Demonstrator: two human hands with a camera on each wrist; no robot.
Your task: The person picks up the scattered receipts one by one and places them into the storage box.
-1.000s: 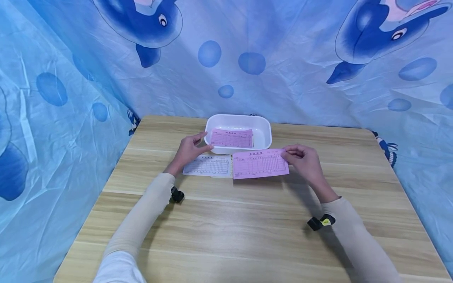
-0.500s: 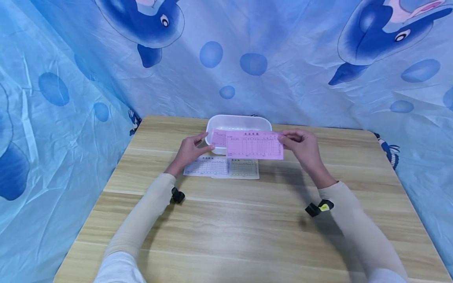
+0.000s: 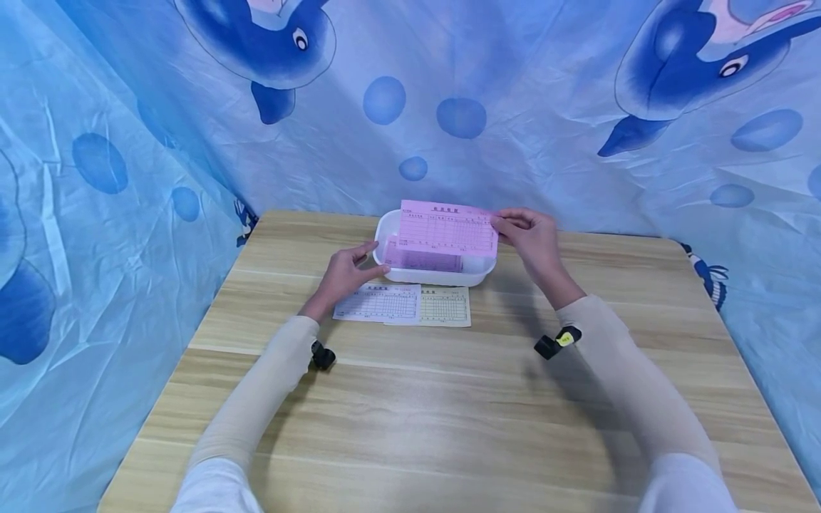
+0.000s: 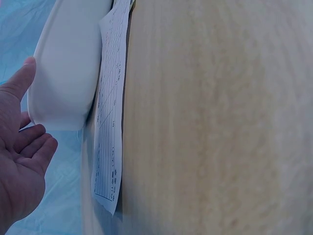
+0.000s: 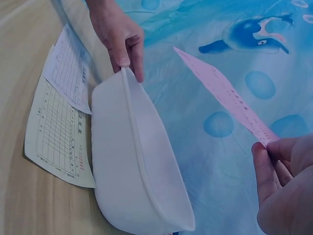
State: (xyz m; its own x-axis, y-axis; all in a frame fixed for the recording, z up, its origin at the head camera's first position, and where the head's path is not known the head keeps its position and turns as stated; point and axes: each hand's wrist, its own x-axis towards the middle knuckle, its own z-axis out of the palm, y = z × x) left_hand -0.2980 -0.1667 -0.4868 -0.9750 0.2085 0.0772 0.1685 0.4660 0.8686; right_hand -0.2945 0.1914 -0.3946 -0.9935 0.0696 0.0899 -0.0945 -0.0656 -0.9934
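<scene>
My right hand point(image 3: 534, 234) pinches a pink printed receipt slip point(image 3: 447, 228) by its right end. The slip hangs over the white plastic tub point(image 3: 476, 276), apart from it, and hides much of its inside. Another pink slip point(image 3: 442, 263) lies in the tub, partly covered from view. My left hand point(image 3: 345, 278) holds the tub's near left corner, thumb at the front rim and fingers at the left end. In the right wrist view the left thumb touches the rim, and the pink slip point(image 5: 222, 93) is seen nearly edge-on.
In front of the tub a white slip point(image 3: 378, 304) overlaps a pale yellow slip point(image 3: 445, 308) on the wooden table point(image 3: 410, 413). A blue dolphin-print cloth point(image 3: 539, 171) hangs behind the table and at its sides.
My right hand has lifted the pink slip away from above the table slips, moving back and slightly left until over the tub. The yellow slip came into view. The left hand stays at the corner.
</scene>
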